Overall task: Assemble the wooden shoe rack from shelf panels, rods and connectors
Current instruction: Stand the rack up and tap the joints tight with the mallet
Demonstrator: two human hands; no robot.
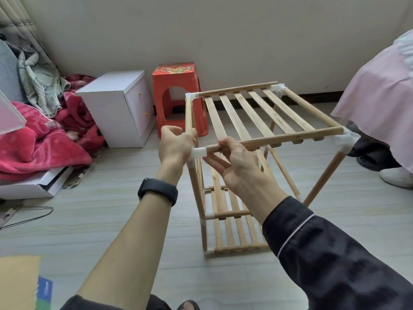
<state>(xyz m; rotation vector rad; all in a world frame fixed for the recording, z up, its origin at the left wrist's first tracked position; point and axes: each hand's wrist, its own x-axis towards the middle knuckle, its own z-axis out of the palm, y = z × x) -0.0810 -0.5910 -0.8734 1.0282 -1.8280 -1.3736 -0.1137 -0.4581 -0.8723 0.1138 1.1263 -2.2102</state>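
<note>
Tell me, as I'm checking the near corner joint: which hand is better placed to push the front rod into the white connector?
Right. The right hand pinches the front rod beside the white connector, so it can probably push it home; the left hand grips the side rod, bracing.

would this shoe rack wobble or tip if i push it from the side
Probably light: the shoe rack is just thin slats and slim rods with open gaps. It may wobble when pushed, since only small white plastic connectors join the corners. Standing tall on narrow legs, a shove near the top could tip it.
</note>
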